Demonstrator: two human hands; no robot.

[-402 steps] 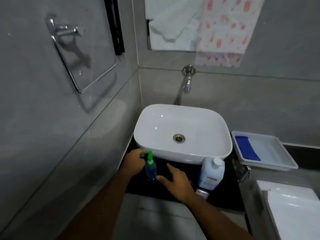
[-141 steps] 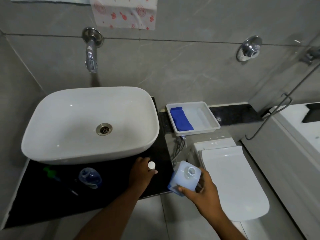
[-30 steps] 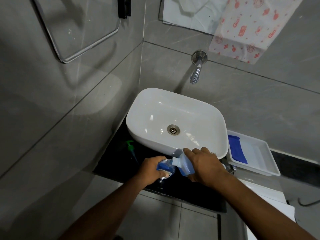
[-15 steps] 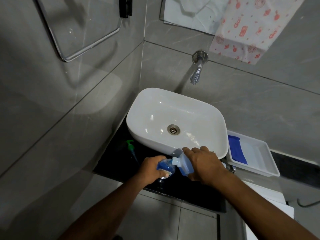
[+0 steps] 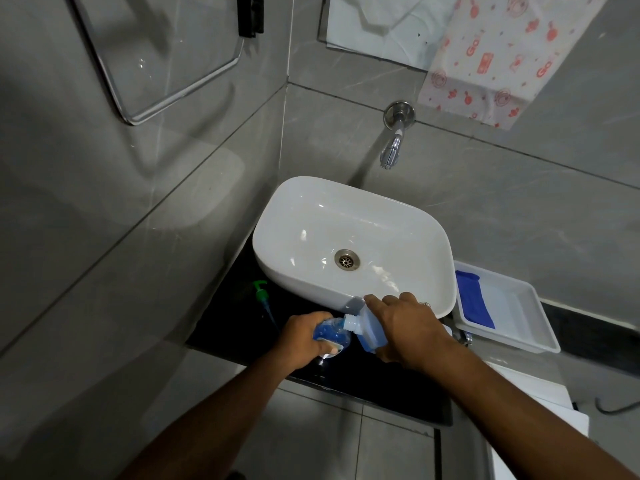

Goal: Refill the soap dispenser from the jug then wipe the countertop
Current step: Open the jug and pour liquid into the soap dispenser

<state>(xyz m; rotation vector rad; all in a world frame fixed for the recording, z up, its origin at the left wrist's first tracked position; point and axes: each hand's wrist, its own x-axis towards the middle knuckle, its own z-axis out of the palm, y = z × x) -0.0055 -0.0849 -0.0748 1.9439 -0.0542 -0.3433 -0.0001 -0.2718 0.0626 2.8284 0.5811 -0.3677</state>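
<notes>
Black countertop (image 5: 242, 327), sink (image 5: 408, 244) crowding behind, left grip (image 5: 304, 336) holding dispenser (image 5: 329, 336), right grip (image 5: 408, 329) holding tilted jug (image 5: 367, 329)

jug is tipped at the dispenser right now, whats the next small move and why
Probably hold the tilt and keep pouring. The right hand has the translucent plastic jug of blue liquid tipped with its threaded neck at the mouth of the small clear soap dispenser bottle, which the left hand grips. The green pump head lies on the black countertop, so recapping comes later.
</notes>
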